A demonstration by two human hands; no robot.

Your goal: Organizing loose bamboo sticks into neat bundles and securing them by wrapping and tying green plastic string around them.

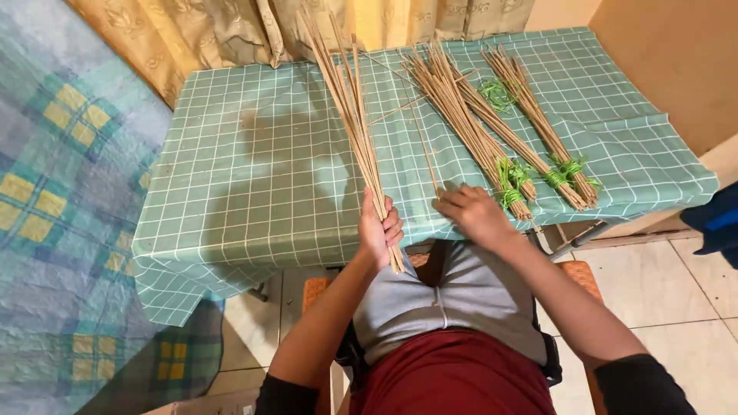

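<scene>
Left grip [379,230] closed around loose sticks [350,107]; right grip [473,214] open on desk [254,177]. Three bundles [469,115] already tied, this one not yet.

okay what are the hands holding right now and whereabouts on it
The left hand grips a loose bundle of thin sticks near its lower end. The right hand holds nothing visible, resting on the table edge.

The person wears a light grey top [461,296] with a seam or zip line running down its middle, and dark red trousers [453,380] below it at six o'clock. Black sleeves — or cuffs — cover both upper arms, one [286,397] at seven o'clock, the other [642,386] at five. Forearms and hands are bare.
</scene>
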